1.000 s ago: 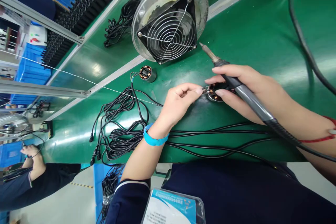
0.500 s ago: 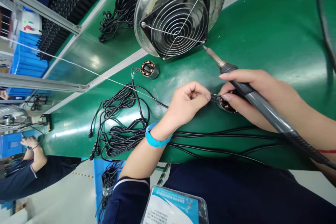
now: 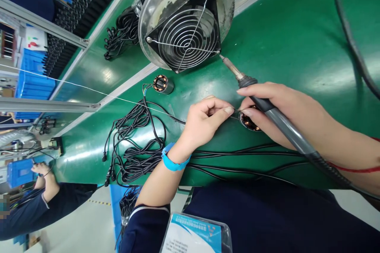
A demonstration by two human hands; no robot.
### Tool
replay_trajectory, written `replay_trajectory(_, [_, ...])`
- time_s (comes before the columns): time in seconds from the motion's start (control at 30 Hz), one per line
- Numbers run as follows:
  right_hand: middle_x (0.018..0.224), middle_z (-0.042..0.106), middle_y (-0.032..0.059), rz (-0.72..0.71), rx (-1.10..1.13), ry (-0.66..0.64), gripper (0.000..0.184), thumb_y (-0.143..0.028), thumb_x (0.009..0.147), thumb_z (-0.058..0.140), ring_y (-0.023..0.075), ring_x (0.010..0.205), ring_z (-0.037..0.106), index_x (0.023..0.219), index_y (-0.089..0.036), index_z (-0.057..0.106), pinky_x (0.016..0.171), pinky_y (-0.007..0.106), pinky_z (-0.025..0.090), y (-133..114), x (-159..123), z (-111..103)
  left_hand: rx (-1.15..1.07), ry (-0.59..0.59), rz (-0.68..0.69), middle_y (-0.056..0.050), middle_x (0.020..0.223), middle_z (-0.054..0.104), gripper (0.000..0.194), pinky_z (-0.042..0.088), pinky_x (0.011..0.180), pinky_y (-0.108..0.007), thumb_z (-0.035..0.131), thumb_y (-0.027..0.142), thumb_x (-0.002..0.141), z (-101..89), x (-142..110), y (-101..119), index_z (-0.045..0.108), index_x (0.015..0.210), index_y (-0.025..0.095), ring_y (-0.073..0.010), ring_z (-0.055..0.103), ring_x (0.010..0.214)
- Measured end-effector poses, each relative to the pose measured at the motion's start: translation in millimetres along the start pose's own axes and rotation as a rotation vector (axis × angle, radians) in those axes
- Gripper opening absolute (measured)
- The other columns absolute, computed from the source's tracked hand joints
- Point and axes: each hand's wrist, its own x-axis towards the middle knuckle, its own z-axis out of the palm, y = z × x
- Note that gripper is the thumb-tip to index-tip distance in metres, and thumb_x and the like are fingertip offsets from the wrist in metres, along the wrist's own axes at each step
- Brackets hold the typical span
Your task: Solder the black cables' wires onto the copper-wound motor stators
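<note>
My right hand (image 3: 279, 114) is wrapped round a soldering iron (image 3: 276, 120), whose bare metal tip points up and left, close to the lower corner of a fan guard (image 3: 187, 45). Its thumb and a fingertip also pinch thin wire ends beside a motor stator (image 3: 250, 121) with copper windings, partly covered by the fingers. My left hand (image 3: 204, 118) is closed in a pinch on thin wires just left of that stator. A black cable (image 3: 175, 118) runs in behind the left hand. Another stator (image 3: 162, 84), with wires joined to a cable, stands farther left.
Coiled black cables (image 3: 142, 160) lie left of my wrist, and more cables (image 3: 237, 153) stretch along the bench's front. A thin pale strand (image 3: 97, 89) crosses the bench toward my left hand. Behind are metal rails (image 3: 44, 104). A co-worker's hands (image 3: 41, 168) are at far left.
The view has shifted, so the bench things sit a little farther left. Both hands keep their pinch near the stator; my fingers have moved slightly, with the iron still held.
</note>
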Motion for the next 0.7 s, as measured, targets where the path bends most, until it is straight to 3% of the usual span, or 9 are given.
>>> replay_trajectory(0.17, [0.099,0.071,-0.0010,-0.005,-0.033,0.034,0.031,-0.027,0.098,0.045,0.0215,0.083,0.070,0.128,-0.032,0.048,0.076,0.039,0.058,-3.9,-1.1,-2.0,0.048,-0.059,0.024,0.001,0.064,0.058,0.023,0.038,0.059,-0.025,0.071,0.035,0.085,2.7,2.1,-0.2,0.071,0.071,0.017,-0.0096,0.047,0.062])
replay_trajectory(0.27, [0.104,0.071,-0.0010,-0.061,-0.056,0.086,0.038,-0.022,0.096,0.046,0.0186,0.089,0.071,0.132,-0.032,0.046,0.082,0.034,0.059,-5.4,-1.3,-5.1,0.041,-0.105,-0.041,0.001,0.066,0.060,0.025,0.038,0.060,-0.024,0.069,0.039,0.086,-0.7,3.0,1.8,0.072,0.076,0.017,-0.0103,0.047,0.064])
replay_trajectory(0.43, [0.101,0.070,0.0015,-0.183,-0.100,0.110,0.044,-0.021,0.094,0.048,0.0194,0.086,0.070,0.137,-0.028,0.044,0.082,0.035,0.059,-3.9,-2.6,-8.3,-0.023,-0.237,-0.188,0.004,0.062,0.050,0.031,0.034,0.057,-0.023,0.075,0.041,0.077,-12.3,1.5,9.3,0.061,0.068,0.016,-0.0079,0.040,0.060])
replay_trajectory(0.7, [0.104,0.070,0.0034,-0.197,-0.152,0.037,0.041,-0.026,0.093,0.051,0.0214,0.089,0.066,0.134,-0.027,0.045,0.080,0.037,0.054,-3.0,-4.8,-5.0,-0.160,-0.186,-0.284,0.004,0.062,0.056,0.038,0.034,0.059,-0.022,0.085,0.045,0.062,-7.4,-0.7,5.4,0.062,0.066,0.014,-0.0059,0.044,0.060])
